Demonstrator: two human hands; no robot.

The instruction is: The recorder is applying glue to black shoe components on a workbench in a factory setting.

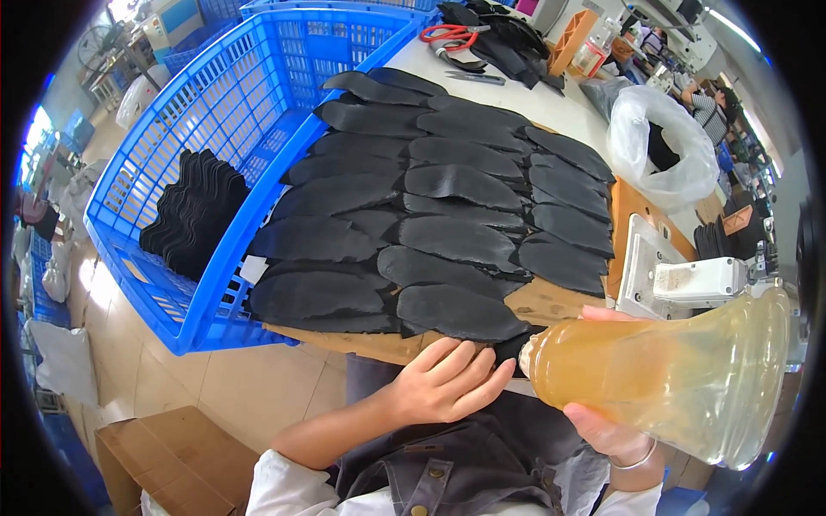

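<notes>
The person's left hand (447, 378) lies palm down with its fingers (482, 383) stretched flat and close together, pointing to the right — the bare forearm runs back toward the lower left into a rolled white sleeve. The right hand (602, 426) is curled in a grip, thumb above and fingers wrapped beneath — its wrist, ringed by a thin bracelet, bends up from the lower edge.
</notes>
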